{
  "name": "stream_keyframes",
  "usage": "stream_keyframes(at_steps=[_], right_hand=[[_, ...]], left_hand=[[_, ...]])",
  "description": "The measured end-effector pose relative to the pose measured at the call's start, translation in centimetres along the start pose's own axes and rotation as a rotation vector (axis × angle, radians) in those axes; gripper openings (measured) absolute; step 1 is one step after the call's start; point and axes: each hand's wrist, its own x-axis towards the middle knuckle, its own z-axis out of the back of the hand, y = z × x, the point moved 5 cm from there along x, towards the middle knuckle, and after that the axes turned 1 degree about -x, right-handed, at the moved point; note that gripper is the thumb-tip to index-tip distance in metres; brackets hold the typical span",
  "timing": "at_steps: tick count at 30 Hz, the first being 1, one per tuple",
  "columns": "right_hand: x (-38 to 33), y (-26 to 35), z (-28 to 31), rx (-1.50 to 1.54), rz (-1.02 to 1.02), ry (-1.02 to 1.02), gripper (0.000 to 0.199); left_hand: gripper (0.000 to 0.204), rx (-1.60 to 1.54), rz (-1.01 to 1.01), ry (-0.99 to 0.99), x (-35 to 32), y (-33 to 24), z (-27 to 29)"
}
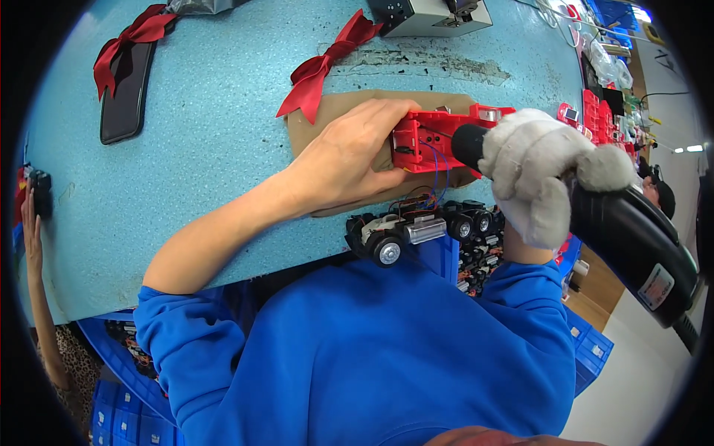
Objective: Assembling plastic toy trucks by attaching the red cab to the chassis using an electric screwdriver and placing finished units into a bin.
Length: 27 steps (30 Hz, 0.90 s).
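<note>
My bare left hand (349, 152) grips the left end of a red plastic toy truck body (428, 160), which lies hollow side up on a brown pad (312, 123). My right hand (532, 167), in a whitish glove, is closed round a black electric screwdriver (625, 238). Its dark round nose reaches over the truck body; the bit's tip is hard to make out. Thin blue and red wires (448, 178) run from the body to a black wheeled toy truck chassis (416, 229), which sits at the table's near edge, in front of my blue top.
Red ribbon bows (323, 70) and a dark phone (126, 97) lie on the blue table (216, 111). A metal box (435, 18) stands at the back. Red parts (599, 115) lie at right. Blue crates (587, 349) hold more chassis below. Another person's hand (32, 223) is at far left.
</note>
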Motion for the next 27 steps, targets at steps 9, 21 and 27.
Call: stream_keyframes(at_steps=[9, 21, 27], right_hand=[[-0.8, -0.9, -1.9, 0.043, -0.031, -0.193, 0.031], [-1.9, 3.6, 7.5, -0.177, 0.051, -0.84, 0.012], [-15.0, -9.1, 12.3, -1.027, -0.672, -0.52, 0.043]], left_hand=[[0.059, -0.009, 0.001, 0.005, -0.3, -0.4, -0.4], [0.063, 0.078, -0.022, -0.038, 0.1, -1.3, 0.3], [0.046, 0.035, -0.002, -0.222, 1.1, -3.8, 0.1]])
